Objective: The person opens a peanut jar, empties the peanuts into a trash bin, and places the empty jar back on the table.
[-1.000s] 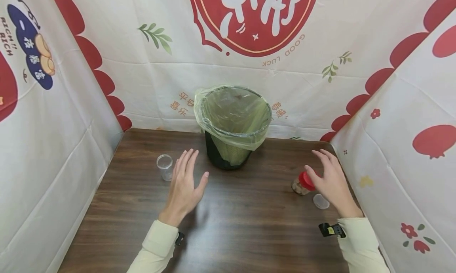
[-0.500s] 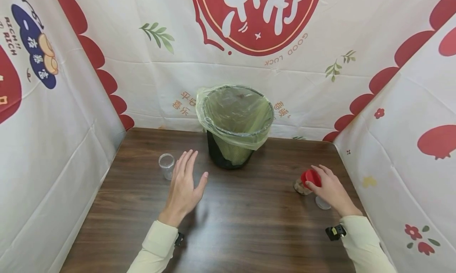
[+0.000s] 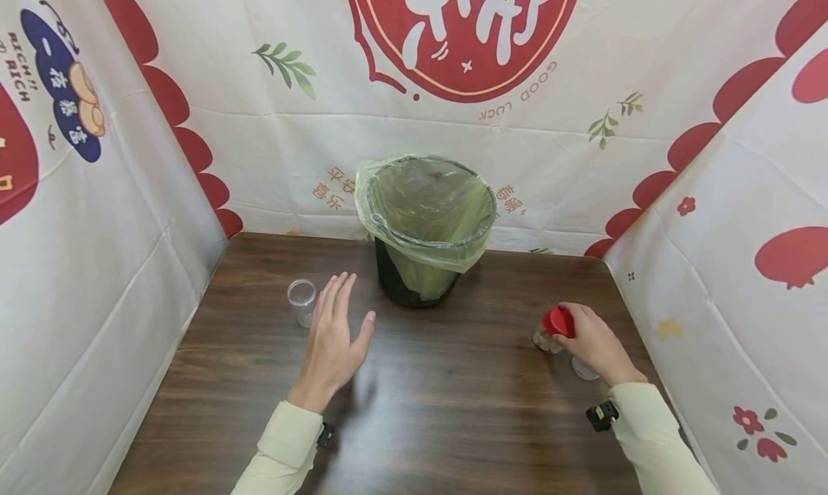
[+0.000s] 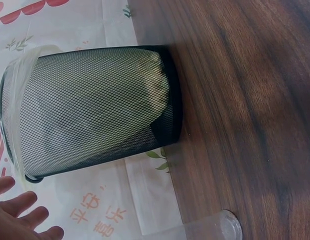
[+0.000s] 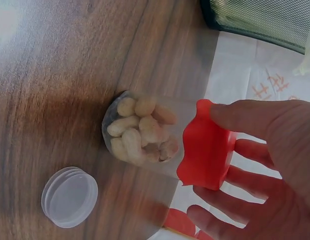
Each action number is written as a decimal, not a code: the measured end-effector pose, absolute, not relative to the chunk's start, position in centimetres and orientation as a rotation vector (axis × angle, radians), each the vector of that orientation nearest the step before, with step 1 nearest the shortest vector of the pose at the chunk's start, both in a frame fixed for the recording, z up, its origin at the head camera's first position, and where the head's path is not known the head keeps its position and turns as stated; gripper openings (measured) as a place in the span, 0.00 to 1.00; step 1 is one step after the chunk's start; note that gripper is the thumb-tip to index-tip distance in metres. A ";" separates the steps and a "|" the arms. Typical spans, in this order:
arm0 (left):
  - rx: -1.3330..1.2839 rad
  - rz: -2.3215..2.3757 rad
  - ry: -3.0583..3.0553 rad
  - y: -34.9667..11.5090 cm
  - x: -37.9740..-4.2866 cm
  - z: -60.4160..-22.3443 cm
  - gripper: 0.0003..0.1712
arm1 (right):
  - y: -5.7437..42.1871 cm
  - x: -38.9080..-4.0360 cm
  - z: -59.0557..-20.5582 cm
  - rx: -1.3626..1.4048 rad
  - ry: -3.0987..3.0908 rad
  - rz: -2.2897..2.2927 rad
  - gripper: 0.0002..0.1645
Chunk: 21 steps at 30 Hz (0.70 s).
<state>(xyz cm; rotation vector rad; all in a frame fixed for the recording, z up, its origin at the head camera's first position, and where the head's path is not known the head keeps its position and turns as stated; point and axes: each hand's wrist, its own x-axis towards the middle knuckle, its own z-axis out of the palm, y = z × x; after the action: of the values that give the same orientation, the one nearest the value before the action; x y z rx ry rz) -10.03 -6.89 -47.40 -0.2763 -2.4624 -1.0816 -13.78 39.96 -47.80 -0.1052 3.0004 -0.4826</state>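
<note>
My right hand (image 3: 591, 340) pinches a red wavy-edged piece (image 5: 207, 145) between thumb and fingers. This piece sits at the mouth of a clear jar (image 3: 545, 340); its exact kind is unclear. Several unshelled peanuts (image 5: 140, 130) lie in the jar's lower part. Beside the jar, a clear round lid (image 5: 70, 196) rests on the table, partly covered by my hand in the head view. My left hand (image 3: 333, 344) is held with straight fingers and thumb spread, touching nothing visible. Just left of its fingers stands a second clear jar (image 3: 301, 301), partly hidden by them.
A black mesh bin (image 3: 414, 287) with a pale green bag (image 3: 423, 247) over its rim stands at the table's back, between my hands. Printed white cloth (image 3: 226, 121) walls in the back and both sides of the brown wooden table (image 3: 440, 409).
My right hand has come down and closed its fingers on the red piece, shifting slightly left. My left hand has stayed nearly still.
</note>
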 end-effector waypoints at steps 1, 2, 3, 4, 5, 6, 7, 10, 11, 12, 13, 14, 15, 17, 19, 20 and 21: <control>-0.274 -1.087 -2.456 -6.9 -10.0 -47.4 0.41 | 39.9 -13.8 -47.7 -0.110 3.001 -0.473 0.42; -0.271 -1.093 -2.451 -7.0 -10.0 -47.3 0.41 | 40.0 -13.9 -47.7 -0.115 3.003 -0.464 0.42; -0.269 -1.097 -2.445 -7.0 -10.1 -47.3 0.42 | 40.0 -13.9 -47.7 -0.124 3.008 -0.453 0.42; -0.266 -1.100 -2.441 -7.1 -10.1 -47.3 0.42 | 40.0 -14.0 -47.6 -0.132 3.012 -0.441 0.42; -0.262 -1.102 -2.439 -7.1 -10.1 -47.4 0.42 | 40.0 -14.0 -47.6 -0.139 3.015 -0.431 0.42; -0.259 -1.103 -2.435 -7.2 -10.1 -47.4 0.42 | 40.0 -14.1 -47.5 -0.148 3.018 -0.422 0.42; -0.256 -1.108 -2.433 -7.3 -10.2 -47.4 0.42 | 40.0 -14.1 -47.5 -0.154 3.017 -0.416 0.42; -0.251 -1.118 -2.426 -7.5 -10.4 -47.2 0.42 | 40.0 -14.2 -47.2 -0.155 2.998 -0.415 0.41; -0.252 -1.120 -2.422 -7.6 -10.5 -47.2 0.41 | 40.0 -14.2 -47.1 -0.152 2.991 -0.417 0.41; -0.252 -1.125 -2.418 -7.7 -10.6 -47.1 0.41 | 40.0 -14.2 -46.9 -0.147 2.985 -0.421 0.41; -0.251 -1.129 -2.420 -7.8 -10.6 -47.0 0.42 | 40.0 -14.1 -46.7 -0.143 2.981 -0.420 0.40; -0.254 -1.128 -2.419 -7.8 -10.7 -46.9 0.42 | 39.9 -14.1 -46.5 -0.137 2.982 -0.419 0.40; -0.255 -1.128 -2.419 -7.9 -10.8 -46.8 0.42 | 39.9 -14.1 -46.2 -0.133 2.985 -0.419 0.40; -0.259 -1.125 -2.415 -8.0 -10.9 -46.7 0.42 | 39.7 -14.1 -45.6 -0.128 2.994 -0.416 0.40; -0.264 -1.118 -2.413 -8.0 -11.0 -46.5 0.42 | 39.4 -14.0 -44.9 -0.124 3.007 -0.418 0.40; -0.268 -1.113 -2.411 -8.0 -11.0 -46.4 0.42 | 39.3 -14.0 -44.6 -0.123 3.013 -0.422 0.40; -0.272 -1.109 -2.411 -8.0 -11.0 -46.3 0.42 | 39.1 -14.0 -44.2 -0.124 3.021 -0.424 0.40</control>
<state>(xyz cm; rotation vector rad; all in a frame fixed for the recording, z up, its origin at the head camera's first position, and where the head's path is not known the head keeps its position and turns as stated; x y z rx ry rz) -11.04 -8.00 -46.33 -0.2717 -2.4106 -1.1086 -13.95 39.09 -44.23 -0.1243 3.0206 -0.4239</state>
